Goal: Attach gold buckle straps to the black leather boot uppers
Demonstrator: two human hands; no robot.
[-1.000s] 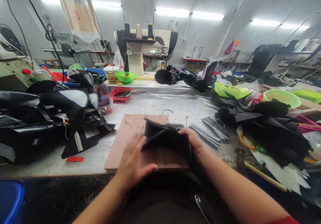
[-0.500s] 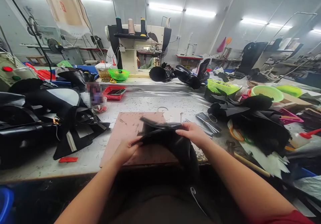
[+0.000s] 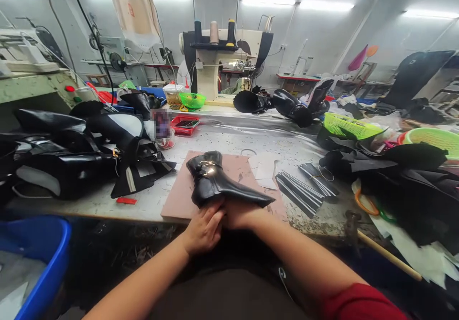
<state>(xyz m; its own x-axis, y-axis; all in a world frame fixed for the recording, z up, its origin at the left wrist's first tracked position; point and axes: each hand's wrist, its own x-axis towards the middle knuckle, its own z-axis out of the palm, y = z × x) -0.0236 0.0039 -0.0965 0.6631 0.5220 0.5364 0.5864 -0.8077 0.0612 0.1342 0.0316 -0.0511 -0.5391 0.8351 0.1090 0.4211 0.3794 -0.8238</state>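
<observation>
A black leather boot upper (image 3: 215, 184) with a gold buckle strap lies on a pink cutting board (image 3: 179, 196) at the table's near edge. My left hand (image 3: 204, 227) and my right hand (image 3: 240, 213) meet at its near end, fingers curled on the leather and pressed close together. Both forearms reach in from below; a red sleeve shows on the right arm.
Piles of black leather pieces (image 3: 71, 148) lie at left and at right (image 3: 401, 181). Black strips (image 3: 301, 188), orange scissors (image 3: 364, 203), a wooden stick (image 3: 387, 258), green baskets (image 3: 347, 126), a red tray (image 3: 184, 125), a sewing machine (image 3: 222, 57) and a blue bin (image 3: 32, 253) surround the board.
The crumpled black piece that both hands were working over the board now lies spread out as a boot upper, buckle up. Both hands have drawn back to its near end. The camera shifted left.
</observation>
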